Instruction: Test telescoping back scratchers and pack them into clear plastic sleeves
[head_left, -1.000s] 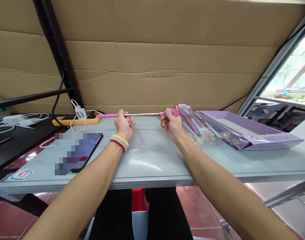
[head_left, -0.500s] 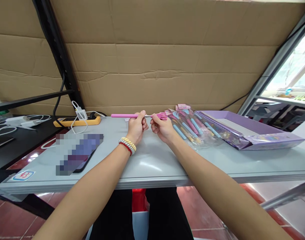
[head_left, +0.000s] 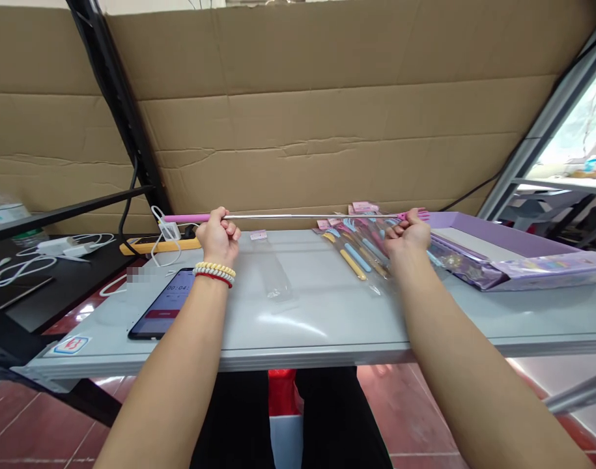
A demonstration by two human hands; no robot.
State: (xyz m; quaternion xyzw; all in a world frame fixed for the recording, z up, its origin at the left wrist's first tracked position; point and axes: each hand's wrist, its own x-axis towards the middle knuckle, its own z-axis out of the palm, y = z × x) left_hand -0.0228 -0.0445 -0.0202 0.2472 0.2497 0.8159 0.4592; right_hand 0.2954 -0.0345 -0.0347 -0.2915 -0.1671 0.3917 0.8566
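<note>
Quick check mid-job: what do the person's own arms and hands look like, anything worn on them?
No sleeve shows on the left arm or right arm. The left hand and right hand are gloveless. Stacked at the left wrist are a yellow twisted band, a pale grey one and a thin red one; nothing shows on the right wrist.

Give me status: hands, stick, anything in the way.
Left hand gripping stick by pink handle; right hand gripping clawed end. Stick extended, roughly level. Nearest clutter: packets by right hand.
</note>
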